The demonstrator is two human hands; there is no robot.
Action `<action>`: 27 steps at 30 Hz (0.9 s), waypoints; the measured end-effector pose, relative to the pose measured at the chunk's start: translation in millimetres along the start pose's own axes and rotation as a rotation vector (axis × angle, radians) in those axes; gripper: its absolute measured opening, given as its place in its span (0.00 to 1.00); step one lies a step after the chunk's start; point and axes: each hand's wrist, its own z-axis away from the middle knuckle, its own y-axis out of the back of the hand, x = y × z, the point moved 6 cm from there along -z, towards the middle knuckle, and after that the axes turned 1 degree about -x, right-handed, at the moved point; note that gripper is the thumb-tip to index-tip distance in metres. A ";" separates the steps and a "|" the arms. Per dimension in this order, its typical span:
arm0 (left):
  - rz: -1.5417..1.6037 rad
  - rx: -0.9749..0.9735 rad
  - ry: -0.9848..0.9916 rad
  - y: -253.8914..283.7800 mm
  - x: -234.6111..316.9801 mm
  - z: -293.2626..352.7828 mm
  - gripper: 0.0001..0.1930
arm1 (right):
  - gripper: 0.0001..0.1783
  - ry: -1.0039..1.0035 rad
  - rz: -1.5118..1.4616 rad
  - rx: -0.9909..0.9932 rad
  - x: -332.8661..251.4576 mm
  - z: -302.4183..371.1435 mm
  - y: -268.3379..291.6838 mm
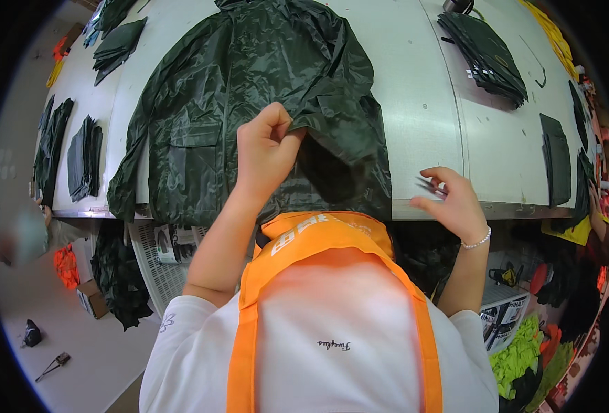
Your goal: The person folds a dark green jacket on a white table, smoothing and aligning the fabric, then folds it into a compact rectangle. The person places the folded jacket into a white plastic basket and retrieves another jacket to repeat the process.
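**My fingers on the dark green raincoat**

Looking down from my head, I see a big dark green raincoat lying flat on the white bench. Its bottom edge hangs a little over the bench edge, close to my tummy.

My left hand is shut tight. The fingers pinch a fold of the raincoat near the hem and lift it up, so a dark hollow shows under the cloth just beside my knuckles.

My right hand is off to the side, past the raincoat's edge and not touching it. Its fingers are curled around small snips. The thin metal tips point back toward the raincoat.

What could go wrong? The cloth is shiny and looks slippery. I think the fold could slide out of my pinch if I pull too hard. The snips are sharp, so if I bring them in too fast they might nick the good cloth, or poke my left fingers, which sit right at the lifted fold. The raincoat might also slip off the bench, since part of it hangs over.

Stacks of dark folded pieces lie farther back on the bench, well apart from my hands.
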 end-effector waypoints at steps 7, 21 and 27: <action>0.070 0.011 0.025 -26.3 0.7 8.9 0.13 | 0.17 0.270 -0.287 0.246 -68.0 -0.1 -42.3; -0.252 0.031 -0.728 -31.3 50.0 35.9 0.14 | 0.17 0.596 -0.134 0.439 -79.1 7.4 -27.9; -0.295 0.022 -0.860 -28.9 61.8 37.3 0.14 | 0.14 0.362 -0.620 0.189 -67.0 7.5 -33.7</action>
